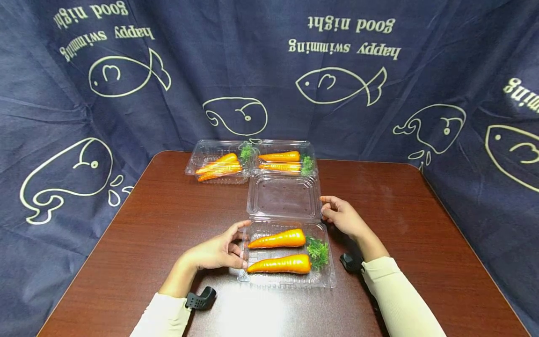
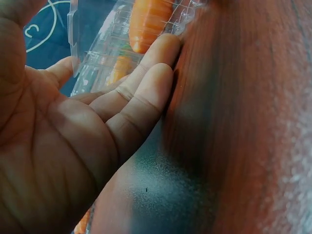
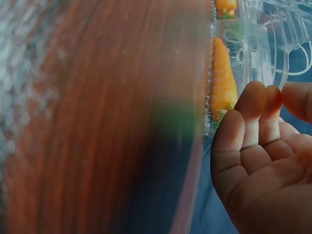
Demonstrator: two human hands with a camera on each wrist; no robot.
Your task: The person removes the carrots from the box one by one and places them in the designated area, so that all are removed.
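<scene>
A clear plastic box (image 1: 290, 281) with its lid folded back holds two orange carrots (image 1: 280, 263) with green leafy tops (image 1: 317, 252). My left hand (image 1: 219, 248) spans the box's left side, its thumb at the near corner and its index finger by the far one. In the left wrist view its fingers (image 2: 141, 97) stretch fairly straight along the plastic wall. My right hand (image 1: 343, 215) pinches the right edge of the clear lid (image 1: 286, 196) between thumb and fingertips. In the right wrist view the lid's edge runs to those fingertips (image 3: 253, 97).
Behind the lid, two more clear boxes stand side by side, a left box (image 1: 193, 164) and a right box (image 1: 312, 150), each with carrots inside. The brown table (image 1: 421, 243) meets a dark blue curtain (image 1: 269, 56) printed with fish at the back.
</scene>
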